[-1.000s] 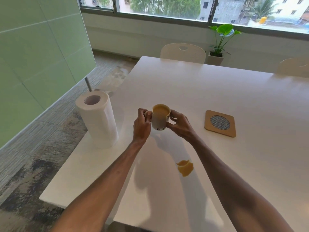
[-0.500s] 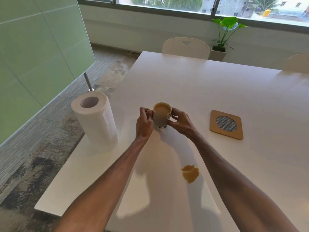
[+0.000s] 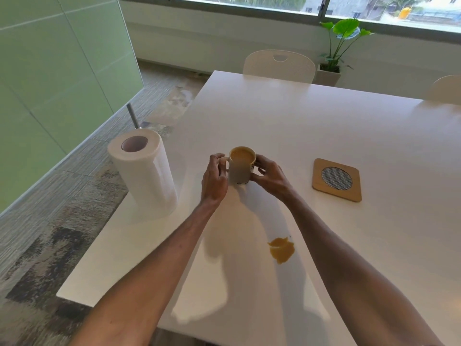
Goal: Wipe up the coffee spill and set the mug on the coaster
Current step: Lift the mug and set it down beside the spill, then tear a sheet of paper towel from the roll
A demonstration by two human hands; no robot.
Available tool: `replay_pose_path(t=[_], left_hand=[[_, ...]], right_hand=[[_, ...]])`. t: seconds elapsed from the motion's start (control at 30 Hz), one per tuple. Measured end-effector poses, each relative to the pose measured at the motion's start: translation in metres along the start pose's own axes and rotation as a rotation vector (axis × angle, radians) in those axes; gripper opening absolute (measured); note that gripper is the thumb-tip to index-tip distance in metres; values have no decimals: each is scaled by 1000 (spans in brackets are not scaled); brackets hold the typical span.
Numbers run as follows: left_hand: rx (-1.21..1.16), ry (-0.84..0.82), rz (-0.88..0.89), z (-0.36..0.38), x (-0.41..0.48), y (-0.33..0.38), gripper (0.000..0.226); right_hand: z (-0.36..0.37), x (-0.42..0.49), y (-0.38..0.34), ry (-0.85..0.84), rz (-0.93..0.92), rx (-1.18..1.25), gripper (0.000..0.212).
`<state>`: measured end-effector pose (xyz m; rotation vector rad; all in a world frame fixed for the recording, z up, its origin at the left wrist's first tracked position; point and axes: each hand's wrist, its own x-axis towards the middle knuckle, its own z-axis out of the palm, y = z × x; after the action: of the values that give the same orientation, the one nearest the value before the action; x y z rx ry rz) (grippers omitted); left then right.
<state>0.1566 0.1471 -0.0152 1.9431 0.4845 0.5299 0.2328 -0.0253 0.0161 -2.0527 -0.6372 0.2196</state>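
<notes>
A white mug (image 3: 240, 168) full of light-brown coffee stands on the white table (image 3: 311, 126), its base touching the surface. My left hand (image 3: 214, 179) grips the handle on the mug's left side. My right hand (image 3: 269, 177) cups the mug's right side with the fingertips on it. A small brown coffee spill (image 3: 282, 250) lies on the table nearer to me, between my forearms and close to the right one. The square wooden coaster (image 3: 336, 179) with a round mesh centre lies to the right of the mug, bare.
An upright roll of white paper towel (image 3: 143, 173) stands near the table's left edge. Two white chairs (image 3: 279, 64) are at the far side, with a potted plant (image 3: 331, 68) behind them. The floor drops off left of the table.
The mug came down from slightly raised to resting on the table, both hands still on it. The view shifted a little, so everything sits further right in frame.
</notes>
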Motion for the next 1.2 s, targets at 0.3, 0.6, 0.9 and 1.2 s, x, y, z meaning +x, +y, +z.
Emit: replay_pose_path(t=[0.3,0.6,0.9,1.2], left_hand=[[125,-16,-25,-6,-53,1,62],[203,-1,-18,-28,-155,-2,53],[162,547,98,-102,-210,-12,14],[25,620,193,-173,-132,-24,50]], right_hand=[[-2,-47,2,178,69,-46,68],[26,-118,-25,278,-49,-23,48],[93,-130,-84,104,-180,16,47],[144,-69,-157,57,-198,21,110]])
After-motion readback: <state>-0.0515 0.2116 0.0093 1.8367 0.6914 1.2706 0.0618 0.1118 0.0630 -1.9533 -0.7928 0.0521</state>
